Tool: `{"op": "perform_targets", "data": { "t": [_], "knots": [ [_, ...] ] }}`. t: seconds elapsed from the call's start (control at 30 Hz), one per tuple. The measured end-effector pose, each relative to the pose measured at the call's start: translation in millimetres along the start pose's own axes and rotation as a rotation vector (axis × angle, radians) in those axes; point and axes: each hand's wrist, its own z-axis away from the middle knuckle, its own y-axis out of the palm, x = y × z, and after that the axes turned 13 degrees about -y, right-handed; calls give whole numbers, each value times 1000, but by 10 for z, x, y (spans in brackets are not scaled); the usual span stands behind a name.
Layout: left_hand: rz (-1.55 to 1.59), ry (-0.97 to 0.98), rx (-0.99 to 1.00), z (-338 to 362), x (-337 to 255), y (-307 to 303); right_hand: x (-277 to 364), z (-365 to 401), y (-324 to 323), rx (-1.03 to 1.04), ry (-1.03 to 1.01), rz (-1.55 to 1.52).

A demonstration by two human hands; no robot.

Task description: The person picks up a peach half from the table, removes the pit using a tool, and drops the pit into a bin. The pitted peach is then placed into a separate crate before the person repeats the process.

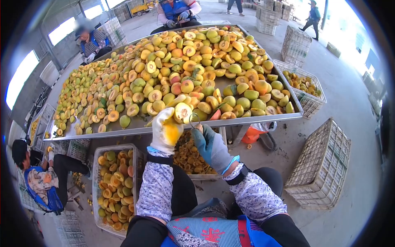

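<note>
My left hand (165, 131), in a white glove stained yellow, grips a halved yellow peach (182, 112) with its cut face and brown centre turned toward me. My right hand (212, 146), in a grey and blue glove, closes around a small tool with a thin curved metal loop (195, 118). The loop is close to the right side of the peach half; whether it touches is hard to tell. Both hands are at the near edge of a metal-rimmed table (247, 120) heaped with halved peaches (156, 78). Below them, a crate holds cut pieces (191, 155).
A crate of peach halves (116, 185) stands at my left. Another filled crate (306, 88) is by the table's right side. An upturned-looking crate (321, 164) stands on the floor at right. Co-workers sit at far side (179, 12), far left (92, 43) and near left (43, 181).
</note>
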Motion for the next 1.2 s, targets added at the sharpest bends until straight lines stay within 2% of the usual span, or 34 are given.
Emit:
{"op": "perform_targets", "data": {
  "t": [0.03, 0.07, 0.1, 0.2, 0.27, 0.33, 0.4, 0.47, 0.5, 0.57, 0.6, 0.67, 0.77, 0.87, 0.97, 1.0, 1.03, 1.13, 1.17, 1.2],
  "knots": [
    [425, -310, 14, 51, -176, 123, 6, -10, 3, 13, 9, 56],
    [1123, -606, 175, -19, -527, 181, 33, -20, 4, 19, 2, 50],
    [1130, -599, 122, 3, -552, 263, 64, -32, -5, 23, -7, 48],
    [896, -598, -20, 58, -539, 369, -4, 3, -1, 45, -70, 75],
    [545, -431, -121, 109, -587, 447, 2, 4, -7, 50, -103, 84],
    [369, -478, -78, 139, -565, 422, -12, 20, -1, 91, -55, 130],
    [687, -547, -129, 165, -624, 466, -20, 32, 11, 125, -14, 162],
    [787, -643, -191, 155, -635, 487, -23, 35, 17, 149, 19, 183],
    [645, -597, -251, 171, -583, 527, -42, 46, 38, 131, 1, 108],
    [737, -675, -281, 200, -657, 531, -90, 97, 101, 89, -29, -46],
    [784, -711, -295, 194, -702, 525, -90, 102, 92, 122, -21, -7],
    [785, -728, -234, 185, -710, 458, -96, 124, 66, 194, -1, 69],
    [753, -714, -182, 189, -709, 417, -77, 161, 115, 193, 42, -77],
    [702, -680, -138, 138, -769, 375, 133, 118, 66, 263, 374, -360],
    [562, -737, -9, 64, -791, 297, -168, 175, 175, 202, -2, -57],
    [497, -771, 54, 52, -796, 279, -118, 176, 151, 244, 129, -138],
    [520, -770, 5, 61, -836, 301, -34, 181, 95, 286, 261, -219],
    [714, -764, 28, 84, -782, 293, 301, 22, -128, 450, 595, -505],
    [683, -753, 104, 71, -780, 258, 328, -11, -186, 511, 695, -608],
    [653, -741, 180, 44, -773, 206, 314, -17, -215, 547, 694, -574]
  ]
}}
